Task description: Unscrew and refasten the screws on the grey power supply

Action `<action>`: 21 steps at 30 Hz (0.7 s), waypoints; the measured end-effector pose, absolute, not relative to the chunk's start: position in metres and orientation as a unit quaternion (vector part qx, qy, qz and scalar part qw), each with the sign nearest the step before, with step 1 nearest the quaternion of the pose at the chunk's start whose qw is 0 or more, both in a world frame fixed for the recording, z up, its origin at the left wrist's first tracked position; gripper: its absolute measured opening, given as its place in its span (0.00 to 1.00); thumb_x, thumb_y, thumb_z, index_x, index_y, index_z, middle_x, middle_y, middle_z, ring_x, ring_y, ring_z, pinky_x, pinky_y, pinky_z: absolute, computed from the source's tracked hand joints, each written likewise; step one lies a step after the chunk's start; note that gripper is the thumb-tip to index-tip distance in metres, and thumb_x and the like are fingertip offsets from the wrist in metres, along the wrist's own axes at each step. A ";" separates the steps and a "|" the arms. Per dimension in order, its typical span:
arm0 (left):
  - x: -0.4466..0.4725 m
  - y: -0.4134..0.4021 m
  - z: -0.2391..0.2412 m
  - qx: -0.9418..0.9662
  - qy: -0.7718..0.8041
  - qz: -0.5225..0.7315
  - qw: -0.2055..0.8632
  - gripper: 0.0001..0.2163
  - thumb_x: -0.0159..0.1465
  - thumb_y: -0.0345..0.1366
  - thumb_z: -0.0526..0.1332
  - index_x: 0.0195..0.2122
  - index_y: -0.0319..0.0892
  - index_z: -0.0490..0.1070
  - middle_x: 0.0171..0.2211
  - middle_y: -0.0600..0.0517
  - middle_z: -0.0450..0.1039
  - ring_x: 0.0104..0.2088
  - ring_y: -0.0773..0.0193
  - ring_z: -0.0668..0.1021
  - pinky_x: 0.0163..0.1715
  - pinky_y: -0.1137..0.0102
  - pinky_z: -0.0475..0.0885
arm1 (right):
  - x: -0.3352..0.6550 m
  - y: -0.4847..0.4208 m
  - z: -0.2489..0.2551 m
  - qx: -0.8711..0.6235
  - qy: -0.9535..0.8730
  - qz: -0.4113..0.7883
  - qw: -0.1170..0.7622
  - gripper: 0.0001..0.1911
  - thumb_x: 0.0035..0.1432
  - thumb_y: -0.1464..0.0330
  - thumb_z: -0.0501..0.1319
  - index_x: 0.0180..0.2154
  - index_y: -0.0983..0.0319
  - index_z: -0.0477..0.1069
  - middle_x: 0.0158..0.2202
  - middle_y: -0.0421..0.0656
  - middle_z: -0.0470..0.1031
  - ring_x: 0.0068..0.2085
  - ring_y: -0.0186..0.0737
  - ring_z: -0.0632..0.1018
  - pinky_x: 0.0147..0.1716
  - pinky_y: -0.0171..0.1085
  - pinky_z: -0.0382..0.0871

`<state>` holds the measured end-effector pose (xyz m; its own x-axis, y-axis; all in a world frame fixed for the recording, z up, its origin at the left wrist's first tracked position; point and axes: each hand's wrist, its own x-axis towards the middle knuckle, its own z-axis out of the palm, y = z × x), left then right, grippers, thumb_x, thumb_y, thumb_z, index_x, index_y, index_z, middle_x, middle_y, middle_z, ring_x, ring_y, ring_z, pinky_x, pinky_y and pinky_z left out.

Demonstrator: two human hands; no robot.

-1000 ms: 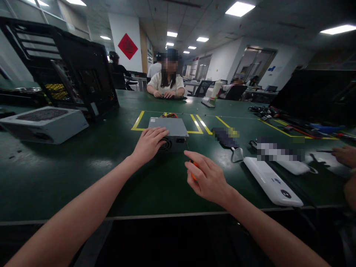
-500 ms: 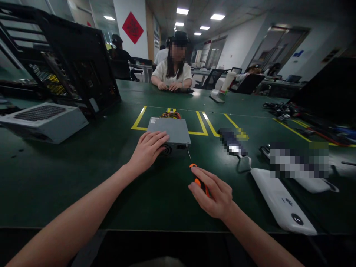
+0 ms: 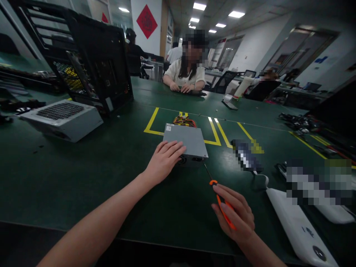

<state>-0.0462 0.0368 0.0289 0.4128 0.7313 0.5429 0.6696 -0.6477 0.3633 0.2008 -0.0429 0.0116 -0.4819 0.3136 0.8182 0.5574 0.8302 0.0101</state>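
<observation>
A grey computer power supply (image 3: pixel 189 139) lies on the green table, its fan and socket side facing me and a bundle of coloured cables behind it. My left hand (image 3: pixel 167 159) rests with flat fingers across the near left part of its top. In my right hand (image 3: pixel 236 211) is an orange and black screwdriver (image 3: pixel 228 218), with fingers and thumb closed around the handle. Its thin shaft points up and left, and the tip is at the lower right corner of the socket side. Whether the tip sits in a screw is too small to tell.
To the left are a second power supply (image 3: pixel 66 118) and an open black computer case (image 3: pixel 102 70). White power banks, one (image 3: pixel 300 226) nearest me, and a blurred-out device (image 3: pixel 246 155) lie at right. Dark cables (image 3: pixel 300 122) sit farther back. A person (image 3: pixel 189 70) sits opposite.
The view has shifted, so everything appears farther right. My right hand has turned slightly, showing more of the screwdriver's handle. My left hand stays on the power supply.
</observation>
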 end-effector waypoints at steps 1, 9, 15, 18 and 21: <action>-0.046 0.036 0.029 0.842 0.417 0.342 0.036 0.19 0.64 0.32 0.51 0.56 0.48 0.61 0.58 0.49 0.61 0.59 0.57 0.61 0.59 0.58 0.48 | 0.201 -0.043 0.012 -0.257 -0.850 -0.141 0.437 0.17 0.43 0.79 0.64 0.36 0.60 0.65 0.51 0.48 0.69 0.49 0.47 0.74 0.35 0.42 0.77; -0.043 0.035 0.023 0.852 0.411 0.317 -0.070 0.17 0.65 0.33 0.51 0.56 0.45 0.61 0.57 0.50 0.62 0.57 0.59 0.63 0.57 0.59 0.52 | 0.202 -0.050 0.012 -0.267 -0.849 -0.204 0.407 0.12 0.52 0.67 0.56 0.41 0.58 0.64 0.50 0.48 0.70 0.50 0.46 0.73 0.38 0.44 0.75; -0.041 0.033 0.021 0.850 0.399 0.328 -0.104 0.17 0.65 0.33 0.51 0.55 0.46 0.61 0.55 0.50 0.64 0.55 0.59 0.64 0.55 0.59 0.56 | 0.195 -0.051 0.009 -0.242 -0.812 -0.316 0.426 0.15 0.49 0.66 0.64 0.37 0.62 0.63 0.40 0.49 0.74 0.34 0.37 0.75 0.27 0.34 0.71; -0.041 0.031 0.022 0.850 0.400 0.324 -0.112 0.17 0.65 0.34 0.51 0.55 0.46 0.61 0.55 0.50 0.64 0.55 0.59 0.64 0.55 0.59 0.56 | 0.192 -0.052 0.009 -0.243 -0.833 -0.284 0.407 0.13 0.51 0.72 0.62 0.39 0.61 0.63 0.43 0.48 0.73 0.32 0.32 0.74 0.28 0.32 0.70; -0.040 0.029 0.023 0.850 0.406 0.314 -0.115 0.17 0.65 0.34 0.52 0.55 0.46 0.61 0.56 0.51 0.63 0.56 0.59 0.64 0.56 0.59 0.56 | 0.193 -0.055 0.008 -0.230 -0.854 -0.254 0.391 0.15 0.51 0.75 0.61 0.42 0.60 0.63 0.45 0.49 0.71 0.33 0.32 0.74 0.30 0.32 0.71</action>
